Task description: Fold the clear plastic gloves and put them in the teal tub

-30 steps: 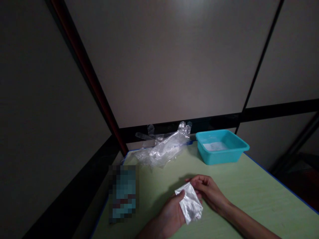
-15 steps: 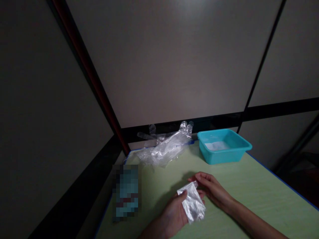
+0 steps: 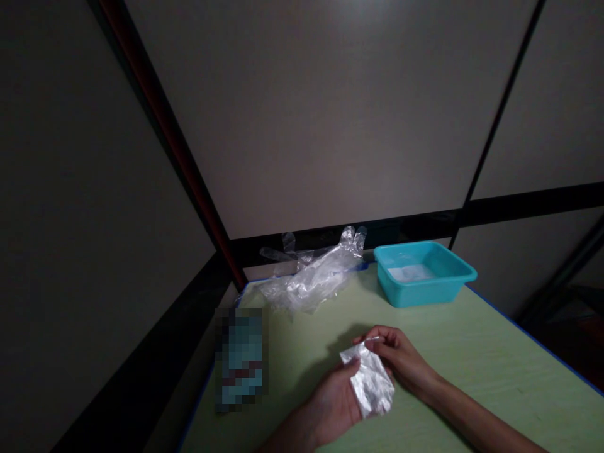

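Observation:
A flat, folded packet of thin, shiny clear plastic (image 3: 372, 385), which looks like a folded disposable plastic glove, lies across my left palm. My left hand (image 3: 333, 399) is closed on it, the thumb pressing its left edge and the other fingers hidden underneath. At the packet's upper edge, my right hand (image 3: 399, 355) pinches the plastic between thumb and fingers. Both hands are just above the front middle of the table. Several loose disposable plastic gloves (image 3: 316, 280) lie in a crumpled pile at the far edge, some fingers sticking up against the wall.
A turquoise plastic basin (image 3: 425, 296) stands at the back right with something white and flat inside. On the left edge lies a blurred-out teal package (image 3: 241, 358). The pale green table (image 3: 495, 365) has a blue rim and meets a panelled wall (image 3: 330, 126) behind.
My right thumb and fingers have closed on the top edge of the folded plastic, beside which they were loosely held before. The packet has shifted slightly to the right.

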The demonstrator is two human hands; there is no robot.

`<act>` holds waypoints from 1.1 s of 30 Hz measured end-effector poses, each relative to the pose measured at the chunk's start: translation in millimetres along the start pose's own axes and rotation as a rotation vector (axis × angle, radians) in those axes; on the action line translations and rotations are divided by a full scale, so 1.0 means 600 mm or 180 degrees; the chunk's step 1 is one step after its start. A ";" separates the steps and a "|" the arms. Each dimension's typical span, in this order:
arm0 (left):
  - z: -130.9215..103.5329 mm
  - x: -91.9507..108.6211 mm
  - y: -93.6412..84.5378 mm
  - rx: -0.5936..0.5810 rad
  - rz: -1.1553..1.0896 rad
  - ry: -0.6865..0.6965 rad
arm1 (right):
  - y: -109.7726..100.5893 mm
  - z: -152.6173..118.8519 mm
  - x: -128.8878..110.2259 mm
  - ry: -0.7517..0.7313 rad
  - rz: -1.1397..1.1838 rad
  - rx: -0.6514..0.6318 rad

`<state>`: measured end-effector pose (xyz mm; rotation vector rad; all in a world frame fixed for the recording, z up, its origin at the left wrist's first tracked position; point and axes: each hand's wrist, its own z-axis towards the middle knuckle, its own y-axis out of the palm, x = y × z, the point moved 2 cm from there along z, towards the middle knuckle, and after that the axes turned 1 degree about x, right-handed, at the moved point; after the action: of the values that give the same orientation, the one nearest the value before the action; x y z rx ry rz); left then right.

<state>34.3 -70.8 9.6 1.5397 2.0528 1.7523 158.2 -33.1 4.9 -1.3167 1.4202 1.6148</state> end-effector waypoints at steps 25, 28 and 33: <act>0.027 -0.002 -0.023 -0.0421 -0.0099 -0.0224 | -0.007 -0.016 -0.029 -0.0434 -0.0648 -0.0321; 0.033 -0.004 -0.012 -0.0509 -0.0023 -0.0291 | -0.019 -0.015 -0.034 -0.0351 -0.0927 -0.0008; 0.043 -0.011 0.004 -0.0817 0.0286 -0.0188 | -0.026 -0.016 -0.063 -0.0499 -0.1192 0.0062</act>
<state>54.2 -56.8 -1.8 1.6041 1.6784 1.8878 186.9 -32.3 35.6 -1.3211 1.0222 1.4139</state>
